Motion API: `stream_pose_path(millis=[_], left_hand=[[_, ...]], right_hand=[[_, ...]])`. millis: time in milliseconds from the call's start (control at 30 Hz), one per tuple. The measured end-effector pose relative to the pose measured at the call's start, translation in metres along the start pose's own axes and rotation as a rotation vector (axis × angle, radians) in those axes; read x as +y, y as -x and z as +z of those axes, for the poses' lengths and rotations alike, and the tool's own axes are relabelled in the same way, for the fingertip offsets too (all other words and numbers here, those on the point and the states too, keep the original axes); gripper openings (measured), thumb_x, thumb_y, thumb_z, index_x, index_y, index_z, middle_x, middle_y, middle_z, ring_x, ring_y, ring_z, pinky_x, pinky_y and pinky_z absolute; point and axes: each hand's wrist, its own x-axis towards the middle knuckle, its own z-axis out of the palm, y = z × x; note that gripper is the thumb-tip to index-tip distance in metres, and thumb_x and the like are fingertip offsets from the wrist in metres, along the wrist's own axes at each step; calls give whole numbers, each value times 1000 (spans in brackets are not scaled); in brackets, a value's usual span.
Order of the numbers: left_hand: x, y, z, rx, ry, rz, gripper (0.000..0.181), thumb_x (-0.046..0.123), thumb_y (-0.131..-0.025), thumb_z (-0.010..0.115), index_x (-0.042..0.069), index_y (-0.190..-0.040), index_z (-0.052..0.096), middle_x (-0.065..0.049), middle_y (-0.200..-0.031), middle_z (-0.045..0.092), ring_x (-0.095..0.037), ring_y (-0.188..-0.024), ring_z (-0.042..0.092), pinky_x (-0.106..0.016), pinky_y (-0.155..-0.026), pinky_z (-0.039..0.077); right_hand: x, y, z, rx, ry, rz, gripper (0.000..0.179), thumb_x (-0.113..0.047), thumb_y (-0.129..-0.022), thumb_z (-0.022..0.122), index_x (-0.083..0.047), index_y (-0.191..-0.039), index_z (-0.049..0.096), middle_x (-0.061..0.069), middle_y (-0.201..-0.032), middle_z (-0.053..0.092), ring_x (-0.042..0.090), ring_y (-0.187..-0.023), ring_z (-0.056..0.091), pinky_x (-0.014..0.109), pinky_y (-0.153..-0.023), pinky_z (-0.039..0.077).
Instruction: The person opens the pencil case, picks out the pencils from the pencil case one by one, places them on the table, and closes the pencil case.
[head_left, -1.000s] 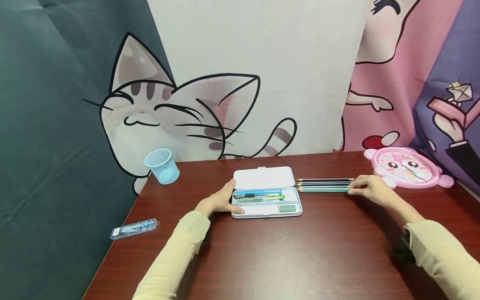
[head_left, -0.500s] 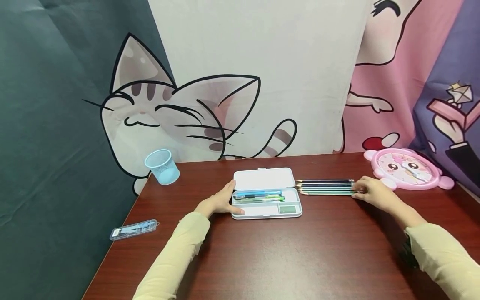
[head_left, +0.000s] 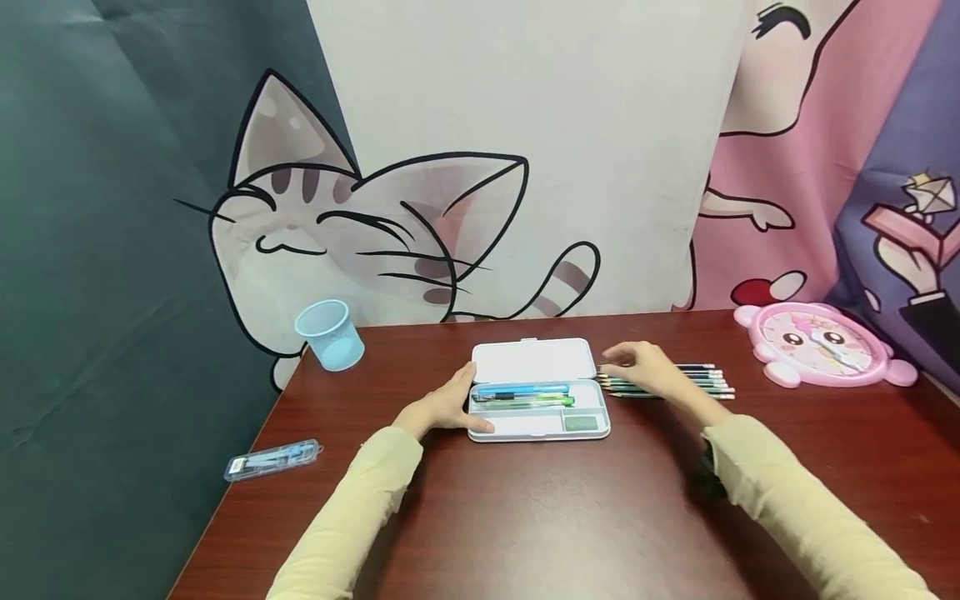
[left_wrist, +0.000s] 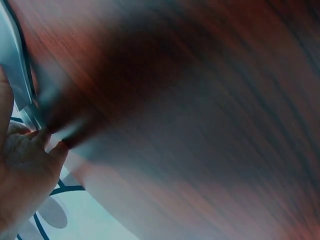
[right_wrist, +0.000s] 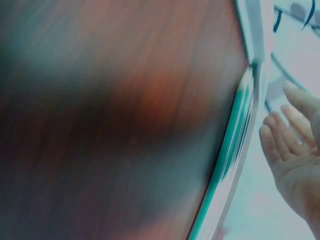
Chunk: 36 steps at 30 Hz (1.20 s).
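Observation:
An open white pencil case lies on the table with its lid folded back. Blue and green pens fill its long tray, and a grey-green eraser sits in a small compartment. My left hand rests at the case's left side, thumb on the front corner, fingers extended along the edge. Several pencils lie side by side right of the case, tips toward it. Above their tip end hovers my right hand, fingers loosely bent. In the right wrist view this hand appears apart from the pencils.
A light blue mesh cup stands at the back left. Nearer, a clear case with blue tools lies by the table's left edge. At the back right rests a pink animal-faced clock. A printed cat cloth hangs behind the table.
My right hand has let go of the pencils' far ends and moved left over their tips. The pencil ends are now more staggered. My left hand stays on the case.

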Motion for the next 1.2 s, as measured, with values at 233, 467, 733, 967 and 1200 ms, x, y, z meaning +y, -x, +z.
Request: stream_pose_path(millis=[233,467,733,967,1200], left_hand=[[-4,-2,1,45,192,37,115,44,-75,71,3,-145,-11,-12,-155,5,-24,-142,14,-44,-112,21],[4,-16,-10,182,792,-135,80,50,-93,41,0,-146,8,-18,-146,33,-27,-133,36,-40,-107,32],[8,-21,-25,293,1205,-231,67,48,-98,25,-5,-138,34,-21,-141,38,-31,-129,40,-42,-102,38],[9,-11,-25,356,1295,-236,50,41,-97,38,-4,-116,48,-17,-124,47,-29,-123,44,-41,-101,39],[-2,3,-15,171,1114,-104,43,25,-95,50,-2,-127,41,-15,-139,37,-25,-131,35,-39,-107,31]], right_hand=[[-24,-26,15,-67,-109,206,47,-10,-84,64,12,-123,50,30,-117,57,38,-106,57,46,-88,47],[-27,-33,13,-71,-202,342,55,-13,-85,62,13,-129,41,32,-123,51,38,-111,55,42,-89,48],[-32,-30,3,-22,-622,448,69,-40,-92,48,6,-140,28,29,-135,41,35,-117,51,41,-95,44],[-38,-16,-2,-47,-603,425,85,-59,-86,46,6,-139,29,28,-134,41,34,-119,48,42,-96,43],[-25,7,-9,-192,-406,161,62,-40,-89,56,-4,-136,39,21,-137,42,35,-125,42,50,-101,36]])
